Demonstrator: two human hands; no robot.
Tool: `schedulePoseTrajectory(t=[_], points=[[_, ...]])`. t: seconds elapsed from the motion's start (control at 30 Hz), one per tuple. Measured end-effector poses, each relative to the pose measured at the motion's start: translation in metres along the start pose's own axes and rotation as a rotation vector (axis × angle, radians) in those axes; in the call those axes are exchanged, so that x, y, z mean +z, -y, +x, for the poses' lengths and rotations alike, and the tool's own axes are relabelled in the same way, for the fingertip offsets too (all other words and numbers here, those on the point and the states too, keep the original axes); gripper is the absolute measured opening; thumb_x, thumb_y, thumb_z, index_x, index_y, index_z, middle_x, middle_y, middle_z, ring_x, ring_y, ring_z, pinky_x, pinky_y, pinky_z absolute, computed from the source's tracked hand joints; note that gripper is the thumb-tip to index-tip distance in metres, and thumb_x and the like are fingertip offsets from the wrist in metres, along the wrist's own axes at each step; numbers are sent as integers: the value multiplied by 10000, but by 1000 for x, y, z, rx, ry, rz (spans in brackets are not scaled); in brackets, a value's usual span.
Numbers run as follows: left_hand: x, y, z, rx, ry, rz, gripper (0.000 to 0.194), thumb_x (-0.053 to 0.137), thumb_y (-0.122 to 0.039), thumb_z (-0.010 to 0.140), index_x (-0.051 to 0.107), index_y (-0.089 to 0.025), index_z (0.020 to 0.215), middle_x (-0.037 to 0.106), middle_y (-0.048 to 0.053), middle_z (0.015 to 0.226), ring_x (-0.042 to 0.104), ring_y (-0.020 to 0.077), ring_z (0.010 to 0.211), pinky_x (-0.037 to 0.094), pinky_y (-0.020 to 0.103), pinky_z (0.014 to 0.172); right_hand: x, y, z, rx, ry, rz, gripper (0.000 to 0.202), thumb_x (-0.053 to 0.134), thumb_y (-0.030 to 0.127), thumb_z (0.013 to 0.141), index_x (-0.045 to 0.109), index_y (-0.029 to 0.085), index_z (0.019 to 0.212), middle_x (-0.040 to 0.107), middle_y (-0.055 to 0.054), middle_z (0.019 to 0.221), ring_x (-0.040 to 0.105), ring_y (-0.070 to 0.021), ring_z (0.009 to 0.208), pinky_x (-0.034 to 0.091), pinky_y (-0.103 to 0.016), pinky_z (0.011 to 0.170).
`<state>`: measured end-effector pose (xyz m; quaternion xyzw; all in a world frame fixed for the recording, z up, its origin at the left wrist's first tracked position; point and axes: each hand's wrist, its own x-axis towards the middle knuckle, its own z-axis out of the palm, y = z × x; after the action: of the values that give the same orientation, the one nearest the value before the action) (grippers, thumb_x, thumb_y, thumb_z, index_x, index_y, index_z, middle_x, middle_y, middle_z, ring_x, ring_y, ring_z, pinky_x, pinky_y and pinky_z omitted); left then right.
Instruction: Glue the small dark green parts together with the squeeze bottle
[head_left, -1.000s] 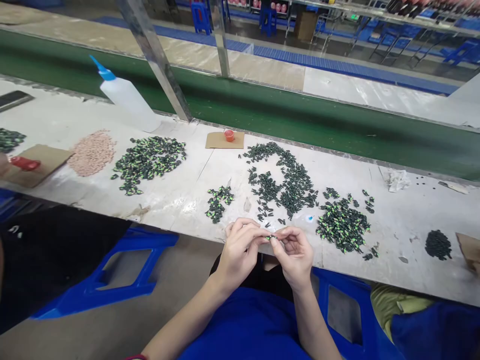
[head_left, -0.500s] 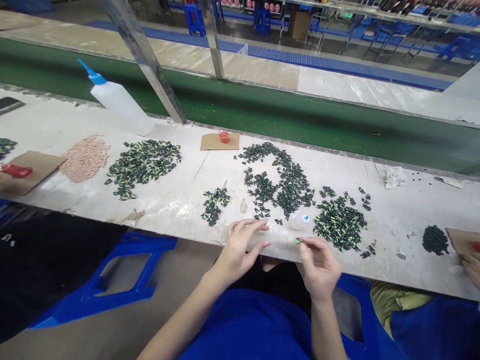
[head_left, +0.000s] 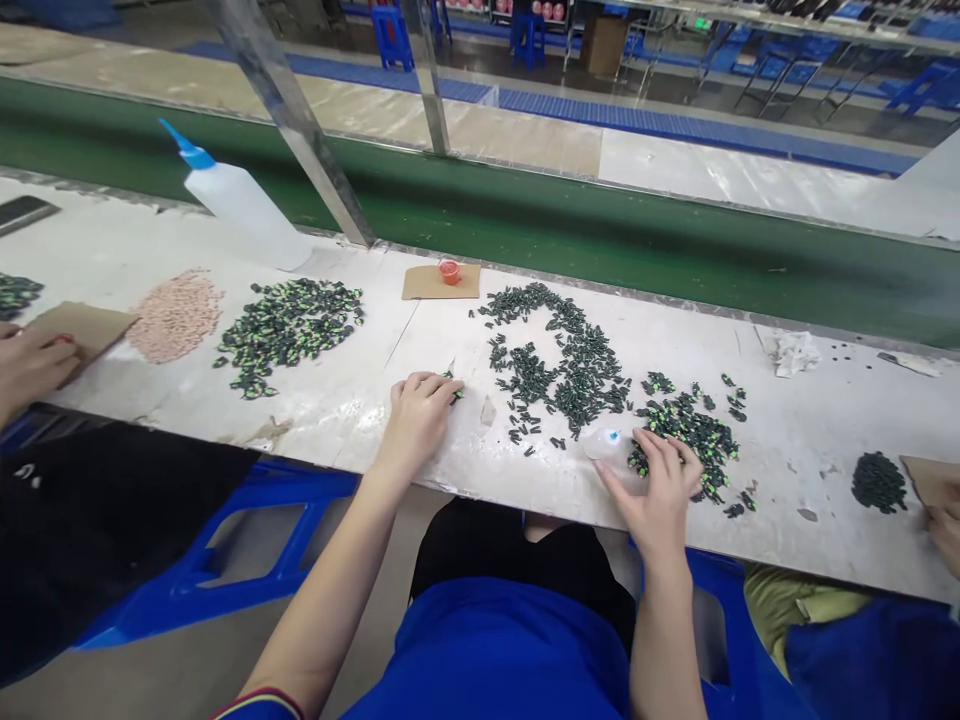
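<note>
My left hand (head_left: 420, 415) rests over the small pile of black-and-green pieces at the middle of the table, covering most of it. Its fingers lie close together, and whatever may be under them is hidden. Beside a small clear bottle with a blue tip (head_left: 606, 443), my right hand (head_left: 664, 480) has its thumb and fingers spread, the fingertips at the left part of a larger pile of black-and-green pieces (head_left: 694, 430). Between my hands and further back lie many plain dark pieces (head_left: 589, 370) in a curved heap.
A large white bottle (head_left: 240, 205) leans at the back left. Another black-and-green pile (head_left: 292, 325), a pink pile (head_left: 176, 315) and a red cup (head_left: 449, 272) on cardboard stand about. Other people's hands show at both table ends, left (head_left: 30, 365) and right (head_left: 945, 535).
My left hand has moved left onto the small pile. My right hand has shifted right, and the green-tipped piece between its fingers is no longer seen. Another person's hand has appeared at the far left.
</note>
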<state>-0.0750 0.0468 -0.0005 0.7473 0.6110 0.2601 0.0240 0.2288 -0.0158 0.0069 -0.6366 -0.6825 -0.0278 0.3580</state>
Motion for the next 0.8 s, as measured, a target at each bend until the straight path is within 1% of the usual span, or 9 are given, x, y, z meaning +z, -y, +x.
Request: schedulePoseTrajectory(t=[0.07, 0.17, 0.3, 0.33, 0.4, 0.47, 0.53, 0.63, 0.8], points=[[2, 0, 5, 29, 34, 21, 240, 472, -113, 877, 675, -210, 961, 704, 108, 960, 536, 292, 962, 344, 416, 765, 10, 6, 0, 13, 63, 12, 459, 647, 520, 790, 598, 206, 1121, 618, -135, 1157, 406, -359, 1178, 341, -548, 946], [3, -2, 9, 41, 66, 25, 165, 520, -177, 883, 677, -203, 925, 688, 113, 921, 521, 290, 946, 349, 403, 753, 20, 10, 2, 56, 101, 63, 318, 628, 484, 815, 604, 211, 978, 633, -125, 1144, 397, -363, 1205, 335, -556, 950], [4, -5, 11, 31, 104, -22, 118, 558, -192, 875, 673, -217, 882, 692, 91, 906, 517, 283, 949, 329, 400, 757, 18, 13, 5, 121, 106, 278, 255, 639, 443, 808, 544, 221, 893, 661, -107, 1125, 454, -320, 1235, 367, -535, 989], [4, -5, 12, 23, 112, -42, 108, 567, -200, 874, 673, -222, 872, 696, 83, 896, 519, 282, 946, 322, 401, 758, 16, 15, 5, 144, 120, 347, 255, 652, 430, 799, 538, 223, 896, 674, -100, 1103, 510, -301, 1195, 406, -508, 972], [4, -3, 12, 6, 117, -89, 99, 581, -223, 872, 676, -231, 846, 705, 73, 874, 525, 278, 942, 308, 405, 761, 11, 18, 4, 209, 164, 455, 271, 692, 418, 764, 547, 224, 885, 711, -77, 981, 636, -262, 998, 499, -434, 858], [2, -3, 11, -5, 97, -132, 125, 584, -245, 874, 685, -243, 801, 714, 64, 851, 533, 275, 929, 297, 412, 768, 6, 21, 2, 280, 193, 524, 297, 740, 419, 709, 580, 219, 858, 723, -52, 847, 671, -225, 782, 538, -372, 724], [0, -6, 5, -16, 47, -161, 166, 574, -251, 881, 694, -251, 767, 720, 59, 836, 543, 272, 919, 289, 420, 776, 4, 24, 0, 331, 181, 591, 304, 773, 405, 663, 622, 211, 841, 723, -44, 789, 663, -209, 700, 541, -341, 661], [-4, -20, -11, -43, -32, -200, 180, 553, -257, 898, 697, -248, 792, 725, 50, 843, 560, 261, 919, 288, 415, 783, 5, 27, -4, 392, 119, 717, 281, 783, 379, 641, 673, 200, 828, 724, -43, 767, 651, -205, 665, 528, -321, 610], [1, -51, -43, -69, 21, -291, 153, 532, -244, 919, 681, -242, 886, 728, 23, 868, 584, 215, 881, 298, 381, 785, 17, 30, -11, 576, 14, 972, 299, 754, 429, 645, 694, 181, 800, 700, -40, 722, 628, -197, 629, 489, -308, 576]])
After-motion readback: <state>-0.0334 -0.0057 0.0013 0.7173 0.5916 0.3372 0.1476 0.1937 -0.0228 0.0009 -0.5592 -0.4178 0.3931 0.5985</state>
